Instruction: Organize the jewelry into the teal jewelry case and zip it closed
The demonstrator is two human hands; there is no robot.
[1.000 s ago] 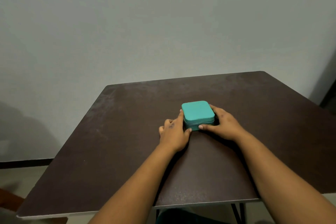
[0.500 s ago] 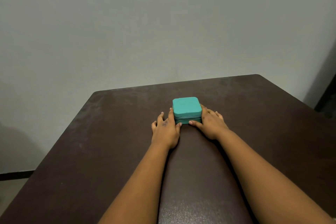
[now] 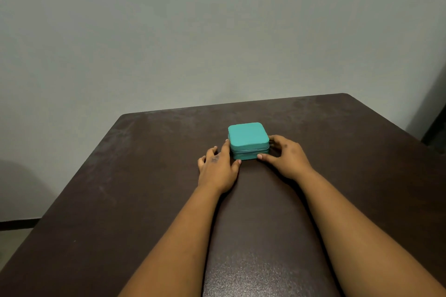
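— Teal jewelry case [image 3: 248, 140]: where does it sit?
— Flat on the dark brown table [image 3: 144, 176], lid down, toward the far middle; it lies between the two hands, right at their fingertips.
— And the left hand [image 3: 218, 169]?
— Palm down on the table just left of the case; its forefinger runs up along the case's left side and its thumb touches the near left corner; the other fingers are spread loosely on the tabletop.
— The right hand [image 3: 287, 155]?
— It cups the right side; the thumb presses the near front edge, the curled fingers wrap the far right corner; it is grasping the case.
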